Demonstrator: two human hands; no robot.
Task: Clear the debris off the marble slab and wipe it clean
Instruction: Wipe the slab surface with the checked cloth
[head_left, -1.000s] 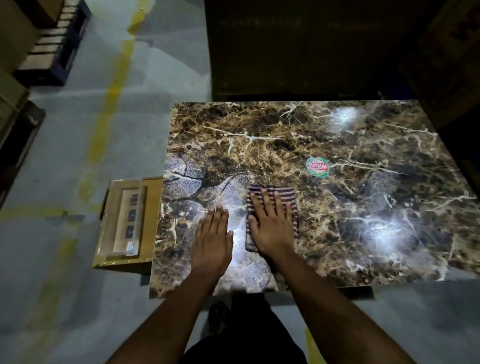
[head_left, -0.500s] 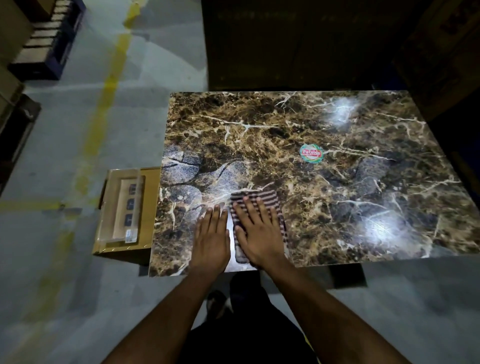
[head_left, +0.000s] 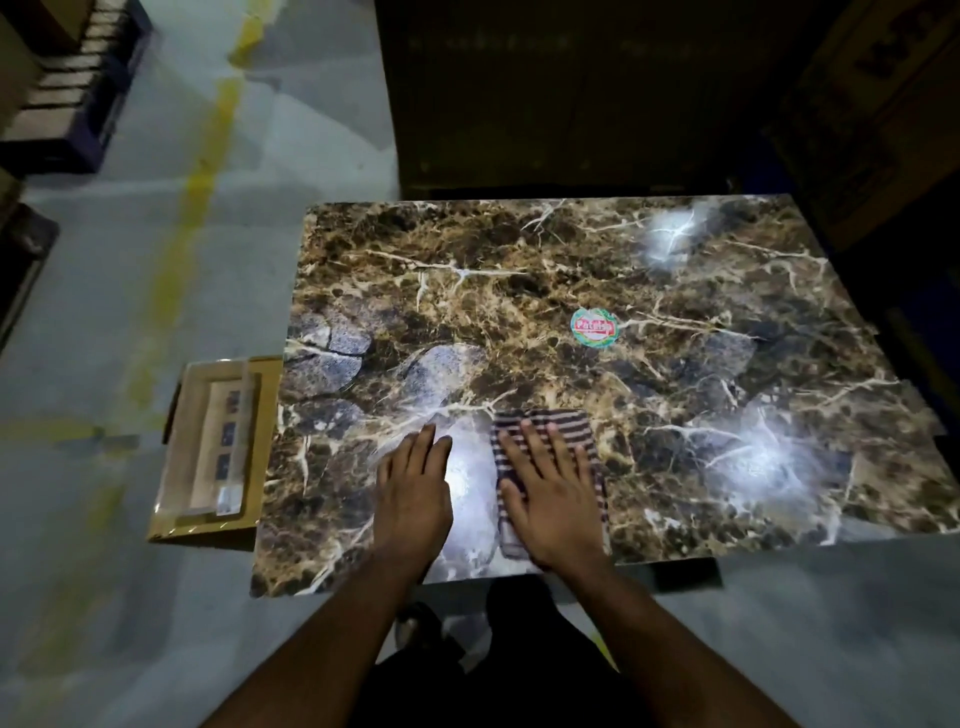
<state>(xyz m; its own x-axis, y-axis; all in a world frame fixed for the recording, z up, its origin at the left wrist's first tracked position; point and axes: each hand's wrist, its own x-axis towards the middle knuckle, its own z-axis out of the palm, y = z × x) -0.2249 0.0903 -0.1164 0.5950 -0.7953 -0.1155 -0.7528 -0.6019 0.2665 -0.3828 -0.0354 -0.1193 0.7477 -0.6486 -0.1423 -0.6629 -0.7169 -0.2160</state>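
Pressing striped cloth (head_left: 545, 421) flat under right hand (head_left: 553, 499), fingers straight; bracing left hand (head_left: 413, 493) flat on marble slab (head_left: 519, 291) (just beside cloth).

Both forearms reach forward from the bottom of the view, roughly parallel. The left hand (head_left: 413, 491) lies flat, palm down, fingers straight and close together. The right hand (head_left: 553, 493) lies flat just beside it, palm down, fingers slightly spread.
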